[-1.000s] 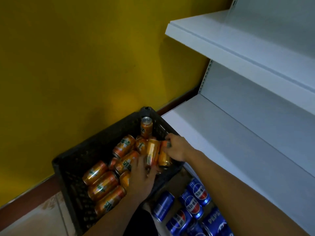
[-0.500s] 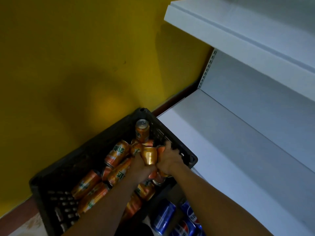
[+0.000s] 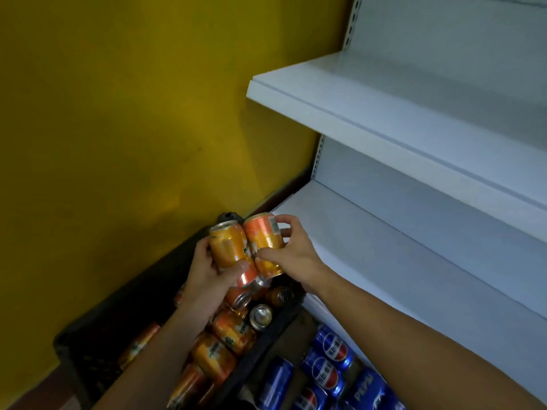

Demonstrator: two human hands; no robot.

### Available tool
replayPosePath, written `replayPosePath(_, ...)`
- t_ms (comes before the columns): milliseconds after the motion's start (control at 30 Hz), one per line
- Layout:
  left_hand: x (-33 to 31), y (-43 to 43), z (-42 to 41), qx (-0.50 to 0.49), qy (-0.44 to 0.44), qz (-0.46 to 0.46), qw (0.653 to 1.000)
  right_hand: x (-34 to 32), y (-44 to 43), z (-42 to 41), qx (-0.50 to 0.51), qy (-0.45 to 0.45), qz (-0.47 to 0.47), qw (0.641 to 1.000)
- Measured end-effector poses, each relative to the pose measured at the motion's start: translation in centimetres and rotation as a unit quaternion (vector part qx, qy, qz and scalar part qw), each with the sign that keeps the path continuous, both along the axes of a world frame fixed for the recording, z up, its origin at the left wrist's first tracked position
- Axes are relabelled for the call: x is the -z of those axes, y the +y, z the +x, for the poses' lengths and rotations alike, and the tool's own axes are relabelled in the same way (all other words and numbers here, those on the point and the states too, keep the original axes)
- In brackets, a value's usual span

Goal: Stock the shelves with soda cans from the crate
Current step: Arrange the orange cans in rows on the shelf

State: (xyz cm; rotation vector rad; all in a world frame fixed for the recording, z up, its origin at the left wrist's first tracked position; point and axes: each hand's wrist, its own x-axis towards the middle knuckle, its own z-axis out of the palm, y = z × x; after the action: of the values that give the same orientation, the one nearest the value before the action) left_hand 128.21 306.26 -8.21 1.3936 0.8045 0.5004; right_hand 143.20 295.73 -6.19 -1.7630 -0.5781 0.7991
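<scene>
Above the black crate (image 3: pixel 124 303), both grips have come up out of the heap of cans they were pressed into half a second ago. Our left grip (image 3: pixel 207 279) is curled round an orange can (image 3: pixel 226 247), thumb across the front and fingers behind it. Our right grip (image 3: pixel 293 253) is closed on a second orange can (image 3: pixel 263 238) just to the right of the first, thumb low on the label and fingers near the top end by the barcode. The two cans touch side by side, both tilted with their tops away from us, and they have been raised well above the crate rim.

Below the grips, loose orange cans (image 3: pixel 233 332) lie jumbled in the crate, one showing a silver end. Just right of the right grip runs the front corner of the lower shelf (image 3: pixel 384 247), and the upper shelf (image 3: pixel 384 108) hangs above it. Under our right forearm, blue cans (image 3: pixel 328 371) lie beside the crate. Left of the left grip is the yellow wall (image 3: pixel 118 113).
</scene>
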Motion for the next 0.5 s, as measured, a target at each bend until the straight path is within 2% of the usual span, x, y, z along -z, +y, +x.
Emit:
replayPosePath(267,-10.1,-4.1,1.6,0.094,-0.097,0.113,0.984,-9.1,-7.6,-0.2,0.082,-0.042,0.154,0.984)
replayPosePath(500,-19.6,-6.7,8.0,0.125,-0.157,0.185,0.962,-20.3,-12.8,2.8,0.13,-0.191,0.217,0.948)
